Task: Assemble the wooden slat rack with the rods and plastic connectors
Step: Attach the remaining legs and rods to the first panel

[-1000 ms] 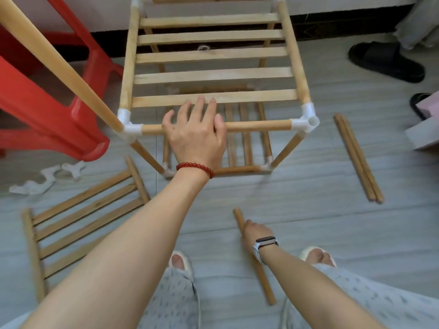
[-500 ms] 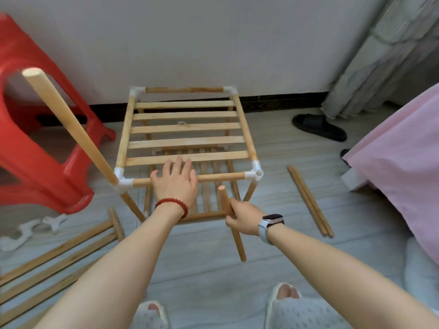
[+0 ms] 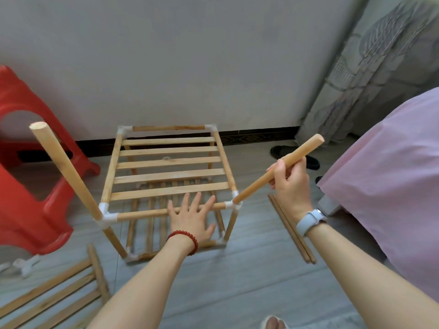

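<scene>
Right hand (image 3: 291, 184) grips a rod (image 3: 278, 169), fingers curled round its middle; rod's lower end sits at the rack's (image 3: 168, 176) near-right white connector (image 3: 234, 205), at the hand's 8 o'clock. Left hand (image 3: 191, 217) lies flat, fingers spread, on the front rail (image 3: 142, 213). Another rod (image 3: 65, 169) stands in the near-left connector (image 3: 107, 216), 9 o'clock of left hand.

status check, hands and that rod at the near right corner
Left hand flat on front rail, steadying rack. Right hand grips rod, lower end at near-right connector, tilted, seating unclear. Nothing blocking the corner.
</scene>
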